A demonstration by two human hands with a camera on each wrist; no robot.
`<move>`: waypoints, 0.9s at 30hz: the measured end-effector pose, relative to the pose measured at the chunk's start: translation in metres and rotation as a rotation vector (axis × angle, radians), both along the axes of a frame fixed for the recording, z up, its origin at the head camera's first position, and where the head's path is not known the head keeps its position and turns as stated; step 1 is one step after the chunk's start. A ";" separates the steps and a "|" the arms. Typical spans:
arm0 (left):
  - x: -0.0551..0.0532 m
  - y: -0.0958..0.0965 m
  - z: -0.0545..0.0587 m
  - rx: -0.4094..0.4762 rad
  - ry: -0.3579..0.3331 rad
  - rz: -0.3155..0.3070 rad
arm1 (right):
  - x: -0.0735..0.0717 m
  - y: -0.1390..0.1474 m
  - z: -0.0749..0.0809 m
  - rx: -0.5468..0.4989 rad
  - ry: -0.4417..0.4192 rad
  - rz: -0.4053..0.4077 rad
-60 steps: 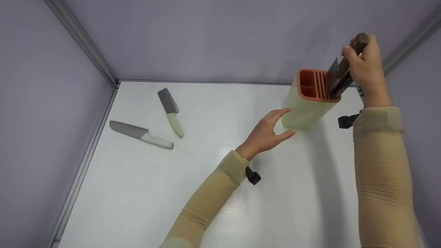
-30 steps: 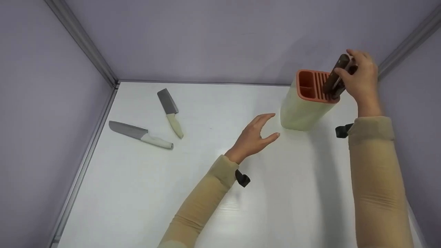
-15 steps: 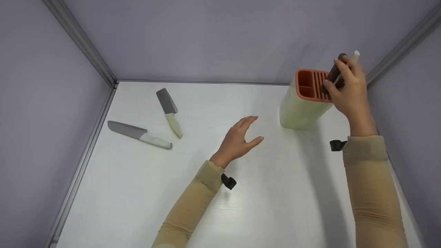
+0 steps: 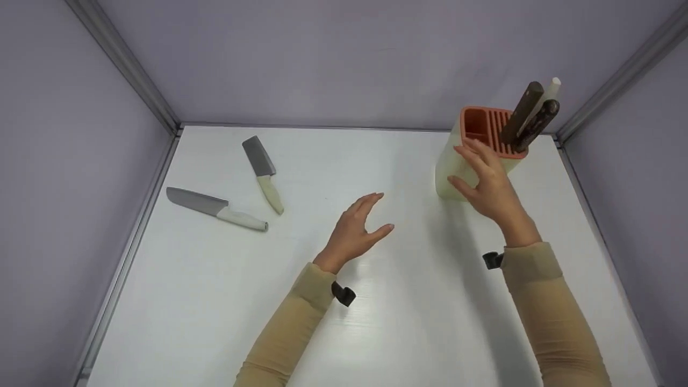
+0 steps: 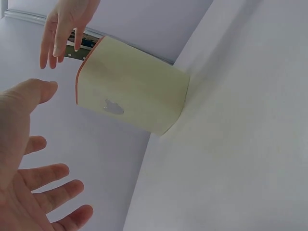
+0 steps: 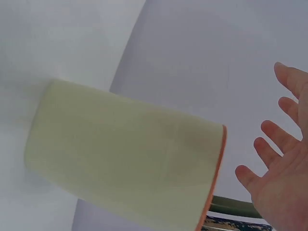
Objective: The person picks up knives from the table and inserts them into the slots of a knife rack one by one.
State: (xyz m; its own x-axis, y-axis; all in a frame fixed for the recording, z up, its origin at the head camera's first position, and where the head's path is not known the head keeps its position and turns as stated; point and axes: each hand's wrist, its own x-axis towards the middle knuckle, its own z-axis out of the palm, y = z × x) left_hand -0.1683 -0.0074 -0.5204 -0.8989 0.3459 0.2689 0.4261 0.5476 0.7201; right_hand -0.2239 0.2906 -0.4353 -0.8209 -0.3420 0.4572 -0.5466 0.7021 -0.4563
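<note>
The pale green knife block [image 4: 447, 167] with an orange slotted top [image 4: 502, 115] stands upright at the back right. Knives fill its right-hand slots, showing a brown handle [image 4: 522, 112], a dark mottled handle [image 4: 537, 124] and a white handle [image 4: 552, 88]. My right hand [image 4: 492, 188] is in front of the block with parted fingers, holding nothing and covering part of its front. Left of the block, my left hand [image 4: 350, 235] hovers over the table, thumb and fingers spread around nothing. Both wrist views show the block's side [image 5: 134, 86] apart from the fingers.
Two knives lie at the table's left: a small cleaver [image 4: 263, 174] with a pale green handle and a broad-bladed knife [image 4: 215, 209] with a whitish handle. Grey-lilac walls [image 4: 333, 64] enclose the white table [image 4: 398, 322] at the back and sides.
My right hand has let go of the knife handles, which stay in the block, and come down leftward to its front. My left hand has drawn back leftward, away from the block.
</note>
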 end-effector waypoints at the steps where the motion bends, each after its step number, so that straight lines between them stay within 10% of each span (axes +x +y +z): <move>1: 0.001 -0.001 -0.002 -0.004 -0.001 0.001 | 0.002 -0.003 -0.006 0.001 -0.021 0.013; 27: 0.001 -0.094 -0.033 -0.016 -0.091 0.252 | 0.033 -0.091 -0.100 0.013 -0.492 0.148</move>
State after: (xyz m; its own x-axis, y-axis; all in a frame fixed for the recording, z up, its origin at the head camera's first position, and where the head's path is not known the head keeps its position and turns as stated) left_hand -0.1676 -0.1017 -0.5535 -0.9774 0.1113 0.1795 0.2087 0.6402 0.7393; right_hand -0.1907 0.1994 -0.5353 -0.8804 -0.4736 0.0241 -0.3632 0.6407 -0.6765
